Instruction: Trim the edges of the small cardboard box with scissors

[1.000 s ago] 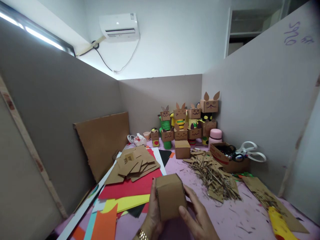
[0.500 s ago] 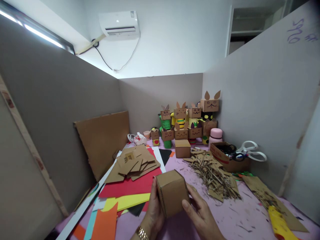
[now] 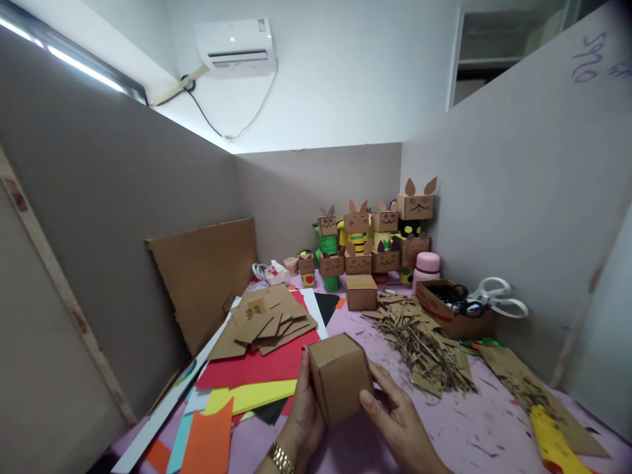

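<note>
A small brown cardboard box [image 3: 340, 382] is held above the front of the table, its corrugated edges showing along the sides. My left hand [image 3: 307, 408] is closed around its left side, with a gold watch at the wrist. At the right, my right hand [image 3: 395, 408] grips the box, thumb on the front face and fingers behind the right edge. The underside of the box is hidden. Beyond it, a second closed cardboard box [image 3: 361, 293] stands on the purple table [image 3: 375, 454].
Cut cardboard pieces [image 3: 266, 319] lie on red paper [image 3: 237, 372] at left. Cardboard scraps [image 3: 424, 349] are heaped at right. Behind them stands a supply box [image 3: 444, 321] with white scissors [image 3: 498, 297]. A yellow glue gun [image 3: 550, 438] lies front right. Several cardboard animal figures [image 3: 358, 262] line the back.
Both hands keep the same grip on the cardboard box, which has barely moved. The view has shifted very slightly.
</note>
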{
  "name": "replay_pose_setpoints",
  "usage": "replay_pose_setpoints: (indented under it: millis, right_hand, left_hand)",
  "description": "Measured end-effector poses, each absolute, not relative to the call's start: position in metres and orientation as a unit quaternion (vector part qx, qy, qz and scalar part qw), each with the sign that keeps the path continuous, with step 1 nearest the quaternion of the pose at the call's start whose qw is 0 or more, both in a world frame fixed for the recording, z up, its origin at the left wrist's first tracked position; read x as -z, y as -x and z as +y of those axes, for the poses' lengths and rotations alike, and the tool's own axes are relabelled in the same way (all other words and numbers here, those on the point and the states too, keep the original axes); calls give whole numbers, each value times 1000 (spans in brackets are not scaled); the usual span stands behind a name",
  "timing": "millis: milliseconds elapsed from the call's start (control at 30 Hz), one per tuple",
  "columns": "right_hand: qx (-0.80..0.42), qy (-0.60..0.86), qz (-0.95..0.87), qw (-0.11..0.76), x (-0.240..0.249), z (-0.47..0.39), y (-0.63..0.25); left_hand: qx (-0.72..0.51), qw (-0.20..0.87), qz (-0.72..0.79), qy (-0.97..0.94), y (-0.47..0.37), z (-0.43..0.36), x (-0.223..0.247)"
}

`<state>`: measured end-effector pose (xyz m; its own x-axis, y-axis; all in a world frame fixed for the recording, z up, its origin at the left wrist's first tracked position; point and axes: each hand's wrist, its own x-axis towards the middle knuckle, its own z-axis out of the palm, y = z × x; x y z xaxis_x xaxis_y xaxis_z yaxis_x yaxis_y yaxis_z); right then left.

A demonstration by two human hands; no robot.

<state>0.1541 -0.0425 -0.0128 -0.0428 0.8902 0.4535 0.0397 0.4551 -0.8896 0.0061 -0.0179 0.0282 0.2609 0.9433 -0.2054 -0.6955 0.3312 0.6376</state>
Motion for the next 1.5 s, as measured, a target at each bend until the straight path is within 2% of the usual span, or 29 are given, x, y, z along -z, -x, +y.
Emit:
replay_pose_setpoints:
  millis: [300, 500, 867, 1500]
  right_hand:
    - [-383, 375, -606, 587, 11, -42, -155]
    - [-349, 422, -564, 618, 3, -42, -158]
    - [-342, 460, -512, 640, -9, -41, -166]
    - [-434, 417, -458, 654, -13, -34, -169]
  left_hand:
    - [-533, 771, 268, -221, -6, -16, -22]
    - [-542, 755, 290, -228, -15, -17, -19]
    - [-474, 780, 334, -235, -29, -29, -20]
    - [-399, 829, 299, -254, -29, -31, -12]
